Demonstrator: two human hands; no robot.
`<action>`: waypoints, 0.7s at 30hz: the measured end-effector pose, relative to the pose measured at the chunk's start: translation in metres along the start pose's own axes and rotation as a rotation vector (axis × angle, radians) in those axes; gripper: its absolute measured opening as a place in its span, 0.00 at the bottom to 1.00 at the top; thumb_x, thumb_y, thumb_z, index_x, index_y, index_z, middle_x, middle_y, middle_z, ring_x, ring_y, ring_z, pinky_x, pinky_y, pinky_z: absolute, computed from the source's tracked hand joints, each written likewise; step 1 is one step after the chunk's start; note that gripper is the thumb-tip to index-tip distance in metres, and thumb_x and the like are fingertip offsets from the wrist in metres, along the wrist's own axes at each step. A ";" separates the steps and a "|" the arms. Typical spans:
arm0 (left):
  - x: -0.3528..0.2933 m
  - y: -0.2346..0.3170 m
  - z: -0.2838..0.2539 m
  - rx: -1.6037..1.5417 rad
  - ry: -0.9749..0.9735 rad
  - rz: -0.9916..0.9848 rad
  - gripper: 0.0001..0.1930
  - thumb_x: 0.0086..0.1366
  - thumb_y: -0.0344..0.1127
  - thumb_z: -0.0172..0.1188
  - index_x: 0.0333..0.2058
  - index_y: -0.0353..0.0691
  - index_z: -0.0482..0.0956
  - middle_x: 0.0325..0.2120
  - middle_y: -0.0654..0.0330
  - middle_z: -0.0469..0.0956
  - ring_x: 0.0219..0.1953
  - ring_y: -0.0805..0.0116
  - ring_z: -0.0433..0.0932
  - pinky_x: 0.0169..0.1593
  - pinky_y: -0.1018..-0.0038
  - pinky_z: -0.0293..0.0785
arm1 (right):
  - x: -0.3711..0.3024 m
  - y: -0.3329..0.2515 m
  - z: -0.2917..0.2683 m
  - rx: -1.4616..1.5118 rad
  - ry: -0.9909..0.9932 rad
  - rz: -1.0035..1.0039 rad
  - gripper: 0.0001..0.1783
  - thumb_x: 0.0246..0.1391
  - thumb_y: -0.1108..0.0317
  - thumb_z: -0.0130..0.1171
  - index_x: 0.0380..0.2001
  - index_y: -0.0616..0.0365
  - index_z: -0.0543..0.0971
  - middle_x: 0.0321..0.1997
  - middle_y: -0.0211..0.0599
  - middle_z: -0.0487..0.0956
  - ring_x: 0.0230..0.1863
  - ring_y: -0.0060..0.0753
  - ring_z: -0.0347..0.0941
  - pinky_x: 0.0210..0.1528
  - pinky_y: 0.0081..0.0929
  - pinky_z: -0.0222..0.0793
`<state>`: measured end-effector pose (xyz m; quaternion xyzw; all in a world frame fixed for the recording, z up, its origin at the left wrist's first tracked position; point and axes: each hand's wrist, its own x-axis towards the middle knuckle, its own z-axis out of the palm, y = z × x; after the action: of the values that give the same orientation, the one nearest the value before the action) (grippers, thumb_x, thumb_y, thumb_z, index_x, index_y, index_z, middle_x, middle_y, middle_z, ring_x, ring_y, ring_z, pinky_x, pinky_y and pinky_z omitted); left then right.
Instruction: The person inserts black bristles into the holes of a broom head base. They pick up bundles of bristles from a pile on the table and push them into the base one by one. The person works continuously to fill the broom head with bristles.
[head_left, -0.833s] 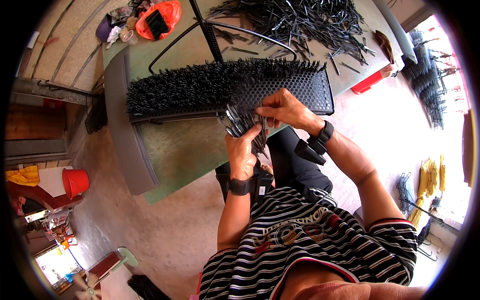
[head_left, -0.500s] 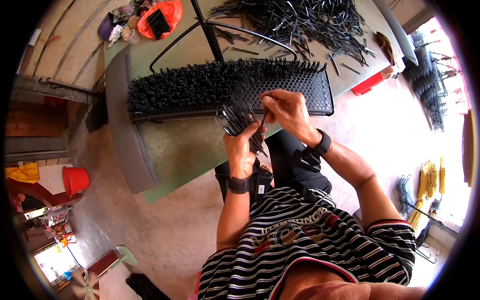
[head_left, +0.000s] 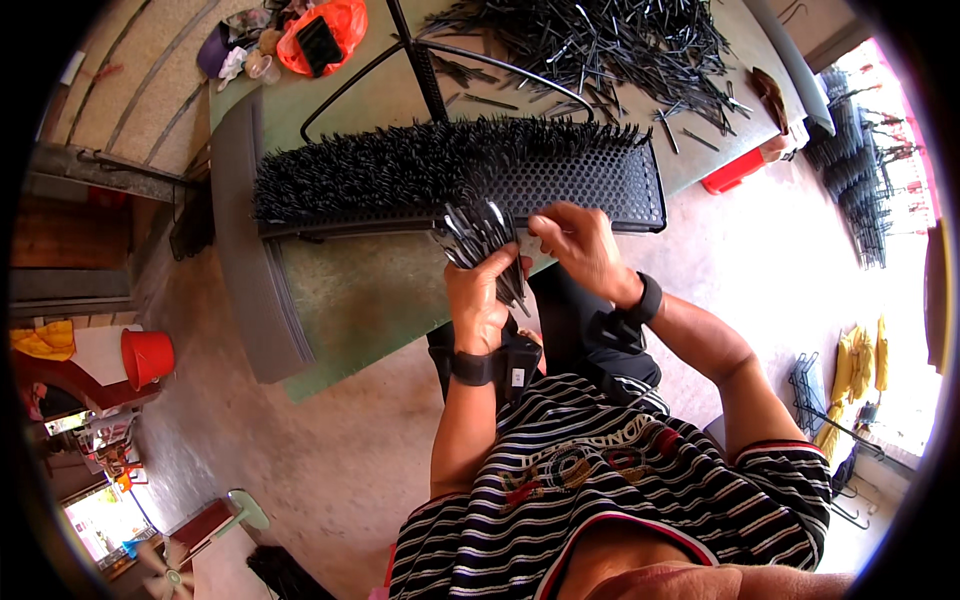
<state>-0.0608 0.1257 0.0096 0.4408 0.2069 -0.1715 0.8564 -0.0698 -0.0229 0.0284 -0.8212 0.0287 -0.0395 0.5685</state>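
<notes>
- My left hand (head_left: 474, 295), in the middle of the frame, is wrapped around a bunch of thin, shiny black strips (head_left: 476, 235).
- My right hand (head_left: 582, 252) is just beside it, fingers curled — I can't tell if they pinch anything.
- Above my hands is a long black board with round holes (head_left: 600, 185), with spiky black bristles (head_left: 360, 175) mostly toward its left.
- A messy black pile of strips (head_left: 600, 60) sits at the top — on a pale green table (head_left: 365, 320).
</notes>
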 end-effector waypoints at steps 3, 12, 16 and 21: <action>-0.003 -0.003 0.004 0.077 -0.033 0.076 0.10 0.49 0.19 0.62 0.32 0.32 0.76 0.25 0.55 0.78 0.21 0.63 0.78 0.23 0.72 0.75 | 0.023 -0.009 -0.008 0.011 -0.241 0.228 0.13 0.54 0.65 0.58 0.30 0.67 0.78 0.18 0.33 0.76 0.18 0.17 0.71 0.19 0.17 0.66; -0.003 0.008 -0.002 0.023 0.045 0.015 0.08 0.49 0.19 0.63 0.29 0.31 0.76 0.23 0.56 0.77 0.19 0.63 0.77 0.22 0.73 0.73 | 0.053 -0.019 -0.005 0.124 0.289 -0.242 0.10 0.52 0.75 0.56 0.38 0.65 0.74 0.24 0.37 0.79 0.25 0.20 0.77 0.26 0.17 0.71; -0.001 0.006 -0.005 0.018 0.043 0.025 0.08 0.49 0.18 0.62 0.29 0.31 0.76 0.23 0.57 0.77 0.18 0.62 0.78 0.22 0.73 0.73 | 0.065 -0.015 0.005 -0.037 0.265 -0.356 0.10 0.53 0.76 0.55 0.39 0.62 0.69 0.26 0.42 0.79 0.26 0.28 0.79 0.25 0.20 0.72; 0.000 0.005 -0.006 0.018 0.040 0.035 0.08 0.48 0.17 0.61 0.30 0.31 0.76 0.23 0.57 0.77 0.19 0.63 0.78 0.22 0.73 0.74 | 0.073 -0.004 0.010 -0.115 0.233 -0.413 0.08 0.52 0.76 0.54 0.36 0.61 0.69 0.26 0.44 0.78 0.26 0.38 0.79 0.25 0.25 0.72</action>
<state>-0.0594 0.1336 0.0097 0.4554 0.2148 -0.1492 0.8510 0.0038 -0.0184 0.0308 -0.8305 -0.0722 -0.2477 0.4936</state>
